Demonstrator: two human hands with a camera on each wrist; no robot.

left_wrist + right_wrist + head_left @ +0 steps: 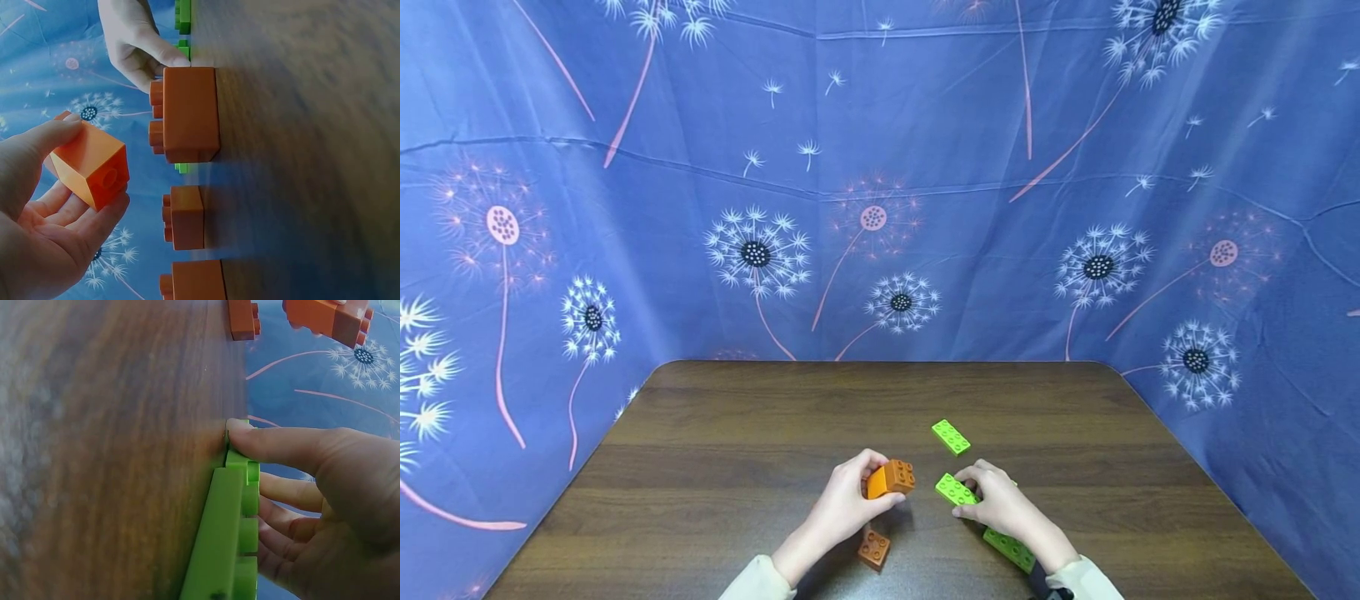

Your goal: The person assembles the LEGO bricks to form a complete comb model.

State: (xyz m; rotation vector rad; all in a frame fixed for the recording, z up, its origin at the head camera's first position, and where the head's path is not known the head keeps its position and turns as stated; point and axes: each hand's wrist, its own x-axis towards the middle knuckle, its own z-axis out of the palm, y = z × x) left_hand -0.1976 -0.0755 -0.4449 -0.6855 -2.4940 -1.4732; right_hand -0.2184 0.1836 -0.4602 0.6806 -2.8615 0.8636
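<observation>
Smooth plastic bricks [900,476], wood-grained table [715,450]

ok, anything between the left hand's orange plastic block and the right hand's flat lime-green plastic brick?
Nothing visible: in the head view, only dark wooden tabletop shows between the orange block and green brick. A square, studded brown-orange plastic brick lies lower in that view, off the line.
</observation>
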